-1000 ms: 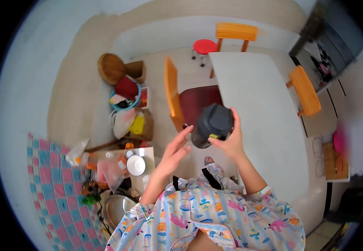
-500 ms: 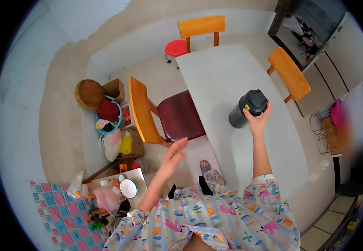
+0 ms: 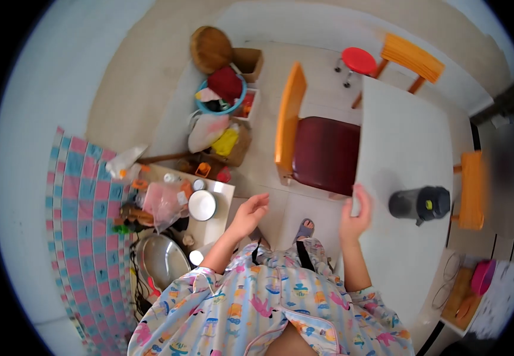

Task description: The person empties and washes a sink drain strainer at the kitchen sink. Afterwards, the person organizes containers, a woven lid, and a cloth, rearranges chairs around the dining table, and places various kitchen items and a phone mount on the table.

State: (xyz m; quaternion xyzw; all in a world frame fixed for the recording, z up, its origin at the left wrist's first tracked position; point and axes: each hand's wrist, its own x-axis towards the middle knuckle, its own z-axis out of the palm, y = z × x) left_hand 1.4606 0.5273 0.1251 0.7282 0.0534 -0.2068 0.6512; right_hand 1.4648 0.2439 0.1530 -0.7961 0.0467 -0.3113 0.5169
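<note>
My left hand (image 3: 249, 216) hangs in the air beside the counter, fingers loosely bent and apart, holding nothing. Nearest to it is a white enamel cup with a dark rim (image 3: 202, 205) on the counter corner. Close to the table's left edge is my right hand (image 3: 355, 218), empty, its thumb and fingers spread and slightly blurred. A dark grey water bottle with a black lid (image 3: 408, 204) and a small yellow-green mark stands on the pale table (image 3: 387, 261), to the right of my right hand and apart from it.
A wooden chair with a maroon seat (image 3: 327, 153) is at the table's left side. The counter (image 3: 217, 228) holds a plastic bag (image 3: 165, 204) and a large metal pan (image 3: 163, 261). Behind are a blue basin (image 3: 242, 98), a cardboard box (image 3: 248, 63) and a red stool (image 3: 359, 60).
My right hand has let go of the bottle, which now stands on the table, and has moved left away from it. The view has swung left towards the counter.
</note>
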